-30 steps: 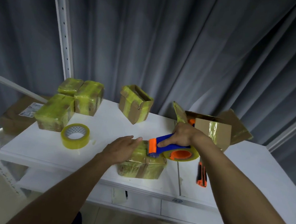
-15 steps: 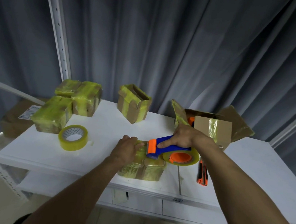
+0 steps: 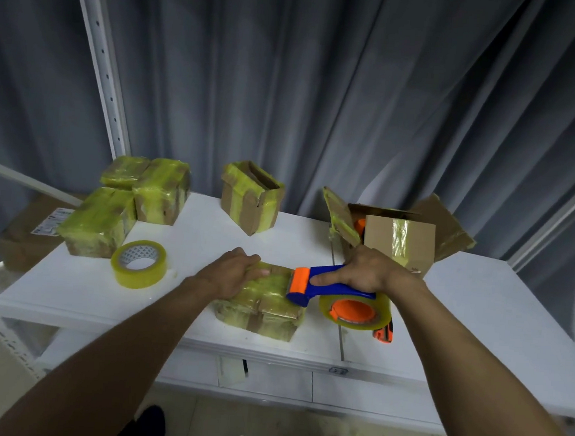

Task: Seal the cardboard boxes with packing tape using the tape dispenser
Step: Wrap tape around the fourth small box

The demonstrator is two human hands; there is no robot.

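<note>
Grey curtain (image 3: 322, 84) behind, white table (image 3: 476, 316) below. Taped box (image 3: 266, 305) sits centre, nr front edge, long axis approx L–R. The dispenser (image 3: 329, 283) head touches its top R end, roll hanging off R side. L hand (image 3: 231, 273) rests fairly flat on box top L; R hand (image 3: 367, 269) grips handle, so R leads.

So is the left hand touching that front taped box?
Touching. The head view shows the left hand resting on top of the front taped box, no gap.
</note>
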